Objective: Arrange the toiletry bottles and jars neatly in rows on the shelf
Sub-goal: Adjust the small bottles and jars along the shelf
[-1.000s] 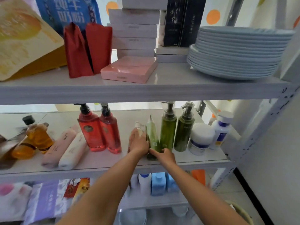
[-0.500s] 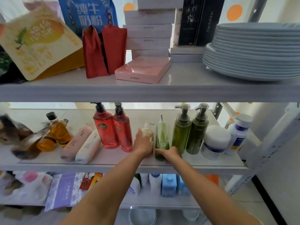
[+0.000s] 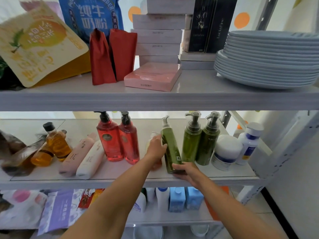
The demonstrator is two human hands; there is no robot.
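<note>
Two bare hands work at the middle shelf [image 3: 51, 181] of a pale metal rack. The right hand [image 3: 185, 171] is wrapped around the base of a slim olive-green translucent pump bottle [image 3: 170, 149], which tilts with its white nozzle leaning left and its foot near the shelf's front edge. The left hand [image 3: 156, 150] is curled around a small pale bottle with a reddish base [image 3: 156, 165], mostly hidden behind its fingers; its thumb side touches the slim green bottle.

Just right of these stand two taller dark-green pump bottles [image 3: 200, 144], upright and side by side, then a squat white jar with a blue band [image 3: 226, 152] and a white bottle with a blue label [image 3: 248, 145]. To the left, two red translucent pump bottles with black heads [image 3: 119, 140] stand upright together. Beyond them two pale pink tubes [image 3: 82, 156] lie on their sides, next to two amber bottles [image 3: 51, 147], one leaning, the other lying down, its cap not visible.

The shelf above carries a stack of grey-blue plates [image 3: 269, 57], a flat pink box [image 3: 151, 76] and two red foil pouches [image 3: 112, 54].
</note>
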